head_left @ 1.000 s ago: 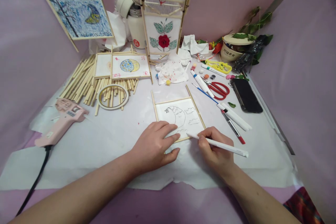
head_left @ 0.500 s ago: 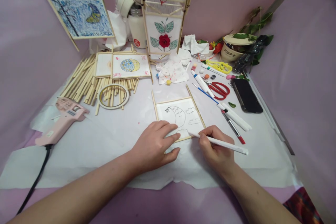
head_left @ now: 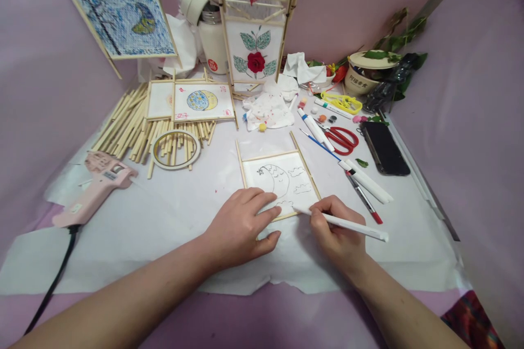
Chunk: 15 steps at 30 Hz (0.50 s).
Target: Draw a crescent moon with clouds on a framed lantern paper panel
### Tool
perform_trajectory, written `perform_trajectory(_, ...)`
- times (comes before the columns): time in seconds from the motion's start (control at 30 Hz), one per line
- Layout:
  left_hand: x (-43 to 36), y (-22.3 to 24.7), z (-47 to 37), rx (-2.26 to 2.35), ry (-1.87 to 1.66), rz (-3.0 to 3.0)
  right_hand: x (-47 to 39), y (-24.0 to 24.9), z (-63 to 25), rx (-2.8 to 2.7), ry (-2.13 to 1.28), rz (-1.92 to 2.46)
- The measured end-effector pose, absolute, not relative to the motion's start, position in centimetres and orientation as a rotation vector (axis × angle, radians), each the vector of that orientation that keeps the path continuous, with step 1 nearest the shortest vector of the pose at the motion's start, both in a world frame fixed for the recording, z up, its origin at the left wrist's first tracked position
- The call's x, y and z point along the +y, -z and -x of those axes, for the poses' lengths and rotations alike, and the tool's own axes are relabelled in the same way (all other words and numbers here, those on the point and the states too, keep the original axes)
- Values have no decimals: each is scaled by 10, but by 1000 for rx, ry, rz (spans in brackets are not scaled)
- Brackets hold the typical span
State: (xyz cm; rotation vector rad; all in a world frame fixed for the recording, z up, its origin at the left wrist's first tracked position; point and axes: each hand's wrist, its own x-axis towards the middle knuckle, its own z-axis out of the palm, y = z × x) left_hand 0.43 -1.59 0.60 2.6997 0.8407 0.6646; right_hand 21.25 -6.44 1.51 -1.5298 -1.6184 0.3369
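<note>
A white sheet in a wooden-stick frame (head_left: 268, 172) lies on the table, with a line drawing of a crescent moon with a face, a star and cloud outlines. My left hand (head_left: 245, 223) rests over its lower left corner, fingers spread and flat, covering part of the drawing. In my right hand (head_left: 338, 234) is a white pen (head_left: 356, 226), gripped near its tip. The pen's tip meets the sheet near the lower edge, beside a cloud outline at the bottom.
A pink glue gun (head_left: 96, 188) and a tape roll (head_left: 177, 150) lie left, near many wooden sticks (head_left: 123, 120). Red-handled scissors (head_left: 344, 140), several markers (head_left: 366, 181) and a phone (head_left: 385, 148) are at right. Framed pictures (head_left: 256, 52) and a bottle (head_left: 213, 43) stand behind.
Almost nothing differs. My left hand stays in place, and the pen in my right hand has shifted very slightly at the sheet's lower edge.
</note>
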Motion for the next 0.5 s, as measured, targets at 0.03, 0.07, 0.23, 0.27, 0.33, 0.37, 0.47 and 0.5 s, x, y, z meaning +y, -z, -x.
perform_trajectory(0.03, -16, -6, -4, 841, -650, -2700, -64, -15, -213, -1619, -338, 1532)
perform_trajectory(0.07, -16, -7, -4, 841, -631, -2702, -64, -15, -213, -1620, -338, 1533)
perform_trajectory(0.23, -16, -9, -5, 828, -514, -2715, -64, -15, -215, -1630, -332, 1527)
perform_trajectory(0.27, -16, -9, -5, 828, -499, -2719, -64, -15, -216, -1637, -331, 1521)
perform_trajectory(0.33, -16, -9, -5, 828, -484, -2723, -64, -15, -217, -1651, -331, 1508)
perform_trajectory(0.37, -16, -9, -5, 828, -480, -2724, -64, -15, -217, -1656, -332, 1504)
perform_trajectory(0.47, -16, -9, -5, 834, -472, -2722, -63, -16, -217, -1655, -337, 1500)
perform_trajectory(0.5, -16, -9, -4, 836, -469, -2722, -63, -16, -217, -1654, -345, 1498)
